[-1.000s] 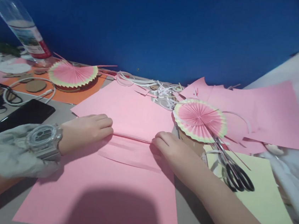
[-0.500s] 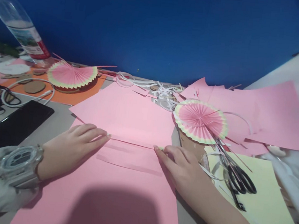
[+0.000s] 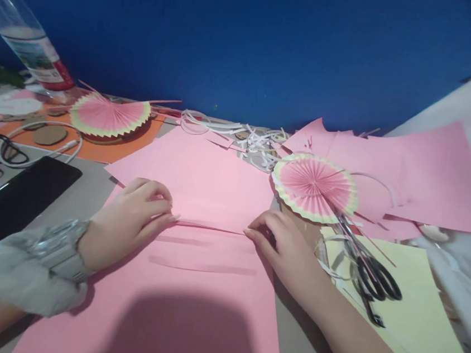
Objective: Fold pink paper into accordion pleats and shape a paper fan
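Note:
A narrow folded pink paper strip (image 3: 209,226) runs crosswise between my hands, above a large pink sheet (image 3: 163,303). My left hand (image 3: 143,212) pinches its left end between thumb and fingers. At the right end, my right hand (image 3: 273,236) holds it the same way, fingertips together. Another pink sheet (image 3: 194,172) lies just beyond the strip; whether the strip is part of it I cannot tell. Dark shadow bands cross the large sheet below the strip.
Pleated pink-and-yellow paper fans (image 3: 109,115) (image 3: 314,185) lie at back left and right. Scissors (image 3: 376,275) rest on yellow paper (image 3: 421,331). A black phone (image 3: 19,193), white cable (image 3: 76,146) and bottle (image 3: 34,48) are at left; paper shreds (image 3: 259,145) lie behind.
My left wrist has shifted right and turned, and its fingers are more curled. The right hand's fingers have drawn closer around the strip's end. The view has shifted slightly.

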{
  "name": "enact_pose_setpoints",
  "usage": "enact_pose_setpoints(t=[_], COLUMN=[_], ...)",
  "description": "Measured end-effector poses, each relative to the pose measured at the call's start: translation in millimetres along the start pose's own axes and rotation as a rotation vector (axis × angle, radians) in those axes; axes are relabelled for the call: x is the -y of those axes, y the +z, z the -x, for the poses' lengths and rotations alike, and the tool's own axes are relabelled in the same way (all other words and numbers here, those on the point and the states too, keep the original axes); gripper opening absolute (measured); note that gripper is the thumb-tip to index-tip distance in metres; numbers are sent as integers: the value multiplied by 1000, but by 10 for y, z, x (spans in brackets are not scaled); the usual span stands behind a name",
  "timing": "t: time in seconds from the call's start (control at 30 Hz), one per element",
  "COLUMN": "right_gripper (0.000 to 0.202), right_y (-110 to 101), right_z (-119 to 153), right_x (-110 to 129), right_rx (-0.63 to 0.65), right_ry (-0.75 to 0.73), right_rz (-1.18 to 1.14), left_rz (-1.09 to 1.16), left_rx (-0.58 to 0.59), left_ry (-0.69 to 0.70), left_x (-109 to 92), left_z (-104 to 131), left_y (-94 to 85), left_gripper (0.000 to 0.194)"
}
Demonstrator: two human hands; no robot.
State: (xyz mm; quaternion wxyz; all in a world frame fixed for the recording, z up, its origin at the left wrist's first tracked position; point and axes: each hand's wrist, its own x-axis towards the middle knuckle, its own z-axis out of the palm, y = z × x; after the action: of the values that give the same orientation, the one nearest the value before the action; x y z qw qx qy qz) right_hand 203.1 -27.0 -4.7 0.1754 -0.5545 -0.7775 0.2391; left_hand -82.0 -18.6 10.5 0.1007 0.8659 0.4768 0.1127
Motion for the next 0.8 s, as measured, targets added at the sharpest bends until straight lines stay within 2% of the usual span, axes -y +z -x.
enact_pose_setpoints(t=[0.17,0.43,0.5,0.63,0.8], right_gripper=[12,13,13,8,19], right_y=[39,37,35,29,18], right_z=[31,37,51,94,141], right_x=[-24,-19,3,22,7], right_rx=[-41,-35,-36,-52,-136], right_ry=[-29,-86,-110,-172,-383], right_rz=[43,26,27,41,129], left_rz=[194,244,262,223,165], left_rx=[93,247,242,229,210], left_ry=[-73,-134,-135,-138,-51], left_x=[-111,-76,-114,-195,-205], left_z=[-118,46,59,60,77], left_y=[-20,-94,-106,-114,-94], left_gripper=[18,31,36,30,29])
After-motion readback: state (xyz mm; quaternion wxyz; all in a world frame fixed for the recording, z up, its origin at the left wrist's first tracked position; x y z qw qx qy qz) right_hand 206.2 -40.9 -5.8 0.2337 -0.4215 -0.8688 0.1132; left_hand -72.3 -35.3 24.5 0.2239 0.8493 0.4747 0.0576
